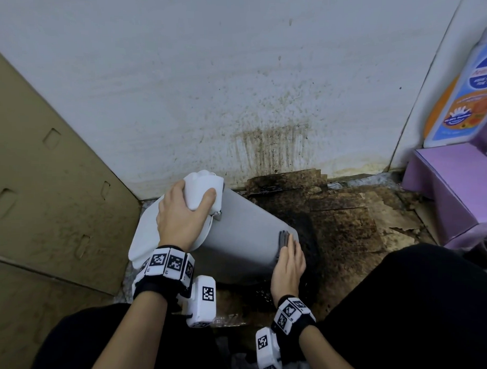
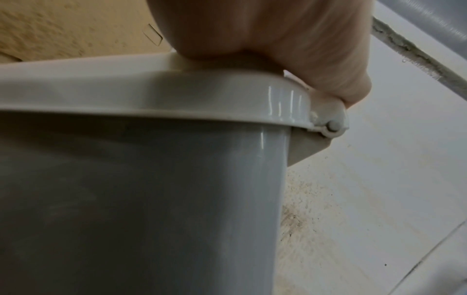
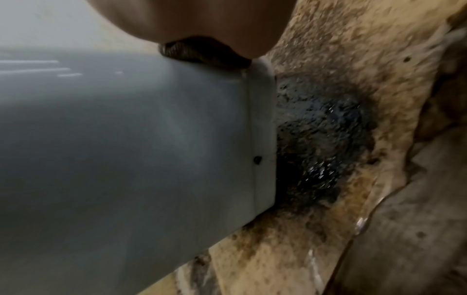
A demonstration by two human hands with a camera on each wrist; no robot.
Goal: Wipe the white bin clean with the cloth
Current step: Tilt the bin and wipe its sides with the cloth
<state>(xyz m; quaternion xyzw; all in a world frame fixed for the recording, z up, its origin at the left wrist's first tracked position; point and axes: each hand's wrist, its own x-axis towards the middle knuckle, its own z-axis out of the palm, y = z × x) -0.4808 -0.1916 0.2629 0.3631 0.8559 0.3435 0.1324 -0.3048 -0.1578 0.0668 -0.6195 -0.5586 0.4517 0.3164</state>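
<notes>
The white bin (image 1: pixel 247 239) lies tilted on the floor, its lid (image 1: pixel 145 237) to the left and its base to the right. My left hand (image 1: pixel 182 216) grips the white hinge housing (image 1: pixel 201 191) at the lid end, thumb and fingers curled round it. In the left wrist view the fingers (image 2: pixel 278 40) sit on the lid rim (image 2: pixel 151 93) above the bin wall (image 2: pixel 151 199). My right hand (image 1: pixel 288 265) lies flat near the base and presses a grey cloth (image 1: pixel 283 239) against the bin. The right wrist view shows the cloth (image 3: pixel 202 53) squeezed between palm and bin (image 3: pixel 126 149).
A stained white wall (image 1: pixel 274 147) stands behind the bin. Flattened cardboard (image 1: pixel 43 177) leans at the left. Dark, wet, dirty cardboard (image 1: pixel 343 222) covers the floor beside the base. A purple box (image 1: pixel 452 188) and a bottle (image 1: pixel 465 93) stand at the right. My black-clad knees frame the front.
</notes>
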